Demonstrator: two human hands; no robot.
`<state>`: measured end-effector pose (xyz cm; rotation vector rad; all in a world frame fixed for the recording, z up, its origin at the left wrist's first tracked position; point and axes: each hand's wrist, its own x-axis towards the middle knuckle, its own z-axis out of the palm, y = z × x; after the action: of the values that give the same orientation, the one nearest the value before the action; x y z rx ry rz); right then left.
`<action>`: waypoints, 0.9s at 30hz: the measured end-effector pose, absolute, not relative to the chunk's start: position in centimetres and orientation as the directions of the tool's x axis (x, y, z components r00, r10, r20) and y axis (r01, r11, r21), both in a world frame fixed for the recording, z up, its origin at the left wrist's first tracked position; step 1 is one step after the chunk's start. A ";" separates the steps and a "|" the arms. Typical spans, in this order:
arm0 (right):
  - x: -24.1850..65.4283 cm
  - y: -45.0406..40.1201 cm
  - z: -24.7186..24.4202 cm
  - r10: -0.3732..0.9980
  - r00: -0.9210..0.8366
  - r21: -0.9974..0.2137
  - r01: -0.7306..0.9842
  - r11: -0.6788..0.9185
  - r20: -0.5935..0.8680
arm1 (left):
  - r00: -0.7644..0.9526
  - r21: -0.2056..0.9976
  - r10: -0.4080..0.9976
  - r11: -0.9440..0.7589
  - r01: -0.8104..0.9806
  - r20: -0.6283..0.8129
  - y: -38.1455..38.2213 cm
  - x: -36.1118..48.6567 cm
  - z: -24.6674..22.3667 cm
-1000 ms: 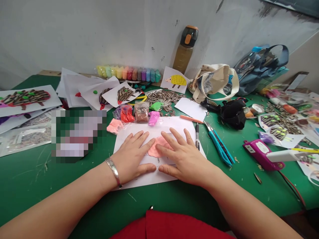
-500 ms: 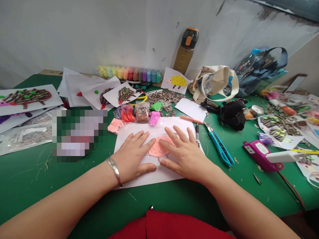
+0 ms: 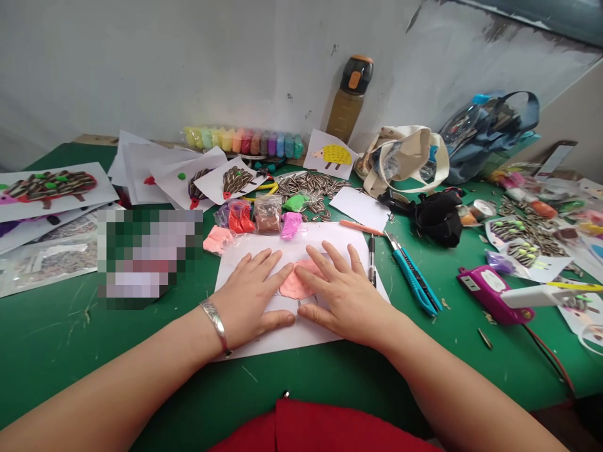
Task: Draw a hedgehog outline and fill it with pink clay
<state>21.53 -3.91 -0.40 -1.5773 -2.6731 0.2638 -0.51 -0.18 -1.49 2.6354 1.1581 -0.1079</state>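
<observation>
Pressing pink clay point(image 3: 293, 284) w/ R hand point(image 3: 347, 297), L hand point(image 3: 254, 293) alongside.

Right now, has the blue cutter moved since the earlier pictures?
No. The blue cutter lies in the same place on the green table, at the same slant just right of the black pen.

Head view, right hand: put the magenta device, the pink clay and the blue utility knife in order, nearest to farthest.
1. Pink clay: on the paper, under the right hand's fingers.
2. Blue utility knife: on the table, just right of that hand.
3. Magenta device: farther right, beyond the knife.
</observation>
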 end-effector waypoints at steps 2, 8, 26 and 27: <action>21.5 -3.9 -0.4 0.883 -0.468 -0.155 0.876 0.457 -0.042 | 0.681 0.207 0.713 -0.651 0.731 -0.164 -0.1 -0.5 -1.6; 21.4 -3.8 -0.4 0.890 -0.452 -0.159 0.885 0.438 -0.061 | 0.671 0.198 0.720 -0.642 0.741 -0.177 -0.2 -0.3 -1.4; 21.6 -3.4 -0.7 0.911 -0.409 -0.145 0.906 0.398 -0.055 | 0.673 0.206 0.718 -0.642 0.738 -0.177 -0.1 -0.4 -1.5; 21.6 -3.4 -0.7 0.913 -0.405 -0.142 0.908 0.395 -0.044 | 0.672 0.204 0.718 -0.641 0.740 -0.181 -0.1 -0.4 -1.5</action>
<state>21.57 -3.39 -0.71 -1.6910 -2.5896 0.2228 -0.35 -0.11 -1.51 2.6271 1.1704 -0.1210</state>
